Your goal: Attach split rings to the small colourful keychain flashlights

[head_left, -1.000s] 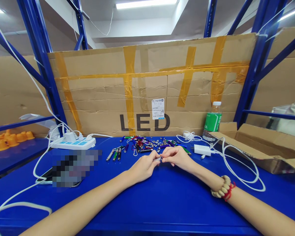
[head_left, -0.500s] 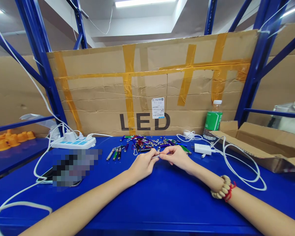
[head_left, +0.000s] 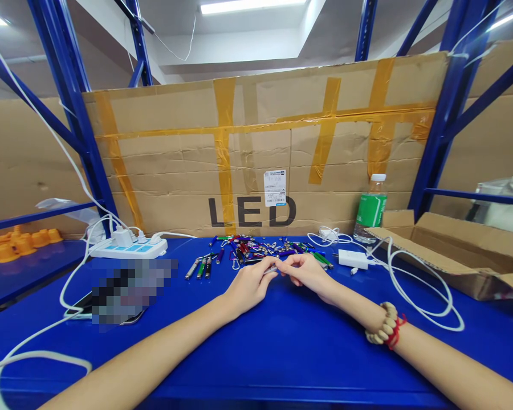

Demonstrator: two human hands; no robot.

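Over the middle of the blue table, my left hand is closed around a slim silver tube, mostly covered by its fingers. My right hand meets it at the tube's right end, thumb and fingertips pinched together. Whatever lies between those right fingertips is too small and hidden to make out. Just beyond both hands spreads a pile of small coloured metal tubes and clasps. Left of the pile, several finished-looking tubes with clips lie side by side, in silver, green and black.
A white power strip and a pixelated device occupy the left side, with white cables around them. To the right are a white adapter, a green-labelled bottle and an open cardboard box. Taped cardboard closes off the back.
My right fingertips have shifted slightly at the tube's end, and the right wrist has moved a little left. My left hand stays almost still around the tube.
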